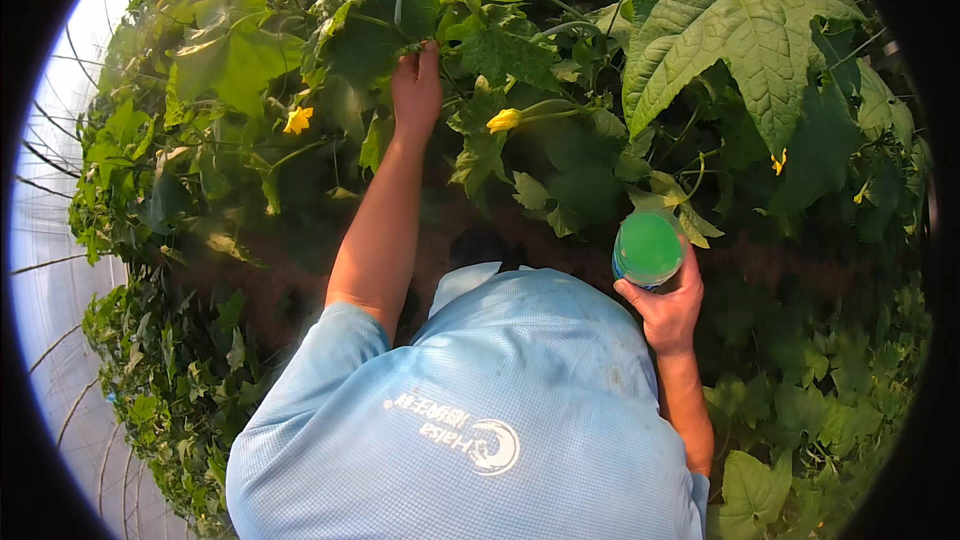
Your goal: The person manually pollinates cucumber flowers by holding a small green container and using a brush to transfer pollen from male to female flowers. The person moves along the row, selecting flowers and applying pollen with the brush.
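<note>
My left hand (417,86) is raised into the vines at the upper middle, its fingertips at the edge of a large shaded leaf (367,37). Whether the fingers pinch the leaf or a stem cannot be made out. A slim pale green young fruit (400,6) hangs just above them. At the right, my right hand (670,300) is wrapped around a cup-like container of green liquid (649,247) with a blue patterned side. Right of my left hand, a yellow flower (503,120) sits on the vine; another yellow flower (298,120) is to its left.
Dense climbing vines stand in front, with a broad lobed leaf (735,37) at the upper right. More foliage (810,405) grows at the lower right. Brown soil (277,247) shows between the rows. A translucent greenhouse wall (60,225) with curved ribs runs along the left.
</note>
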A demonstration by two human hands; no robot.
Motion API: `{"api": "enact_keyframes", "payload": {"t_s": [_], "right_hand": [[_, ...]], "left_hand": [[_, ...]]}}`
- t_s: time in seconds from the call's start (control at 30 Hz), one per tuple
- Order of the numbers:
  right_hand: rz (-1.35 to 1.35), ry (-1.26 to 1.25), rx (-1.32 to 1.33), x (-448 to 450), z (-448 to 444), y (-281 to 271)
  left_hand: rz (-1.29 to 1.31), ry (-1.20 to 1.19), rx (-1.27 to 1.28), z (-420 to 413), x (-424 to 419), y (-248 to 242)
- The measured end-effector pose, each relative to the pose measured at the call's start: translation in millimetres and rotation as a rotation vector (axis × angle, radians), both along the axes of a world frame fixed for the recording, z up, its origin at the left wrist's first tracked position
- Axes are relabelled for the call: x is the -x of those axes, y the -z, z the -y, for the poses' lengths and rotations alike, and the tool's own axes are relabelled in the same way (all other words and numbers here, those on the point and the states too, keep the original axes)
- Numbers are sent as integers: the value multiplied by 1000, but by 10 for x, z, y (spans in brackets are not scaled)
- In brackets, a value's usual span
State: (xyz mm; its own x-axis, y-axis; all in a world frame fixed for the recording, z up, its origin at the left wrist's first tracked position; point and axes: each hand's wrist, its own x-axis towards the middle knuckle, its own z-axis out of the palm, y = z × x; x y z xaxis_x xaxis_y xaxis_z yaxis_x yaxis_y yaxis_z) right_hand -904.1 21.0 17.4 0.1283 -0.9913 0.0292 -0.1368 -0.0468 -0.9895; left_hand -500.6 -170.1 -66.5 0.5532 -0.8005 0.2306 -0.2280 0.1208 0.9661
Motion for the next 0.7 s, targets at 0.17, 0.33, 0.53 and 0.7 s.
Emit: {"api": "enact_keyframes", "payload": {"t_s": [0.17, 0.33, 0.53, 0.7], "right_hand": [[-17, -86, -24, -629, 64, -200], [85, -116, -117, -1300, 68, -422], [132, -31, -106, -1832, -29, -422], [136, 29, -103, -2006, -186, -370]], "left_hand": [[18, 60, -53, -311, -366, 31], [178, 91, -236, -449, -567, 72], [303, 18, 92, -402, -634, 237], [15, 104, -36, -367, -685, 305]]}}
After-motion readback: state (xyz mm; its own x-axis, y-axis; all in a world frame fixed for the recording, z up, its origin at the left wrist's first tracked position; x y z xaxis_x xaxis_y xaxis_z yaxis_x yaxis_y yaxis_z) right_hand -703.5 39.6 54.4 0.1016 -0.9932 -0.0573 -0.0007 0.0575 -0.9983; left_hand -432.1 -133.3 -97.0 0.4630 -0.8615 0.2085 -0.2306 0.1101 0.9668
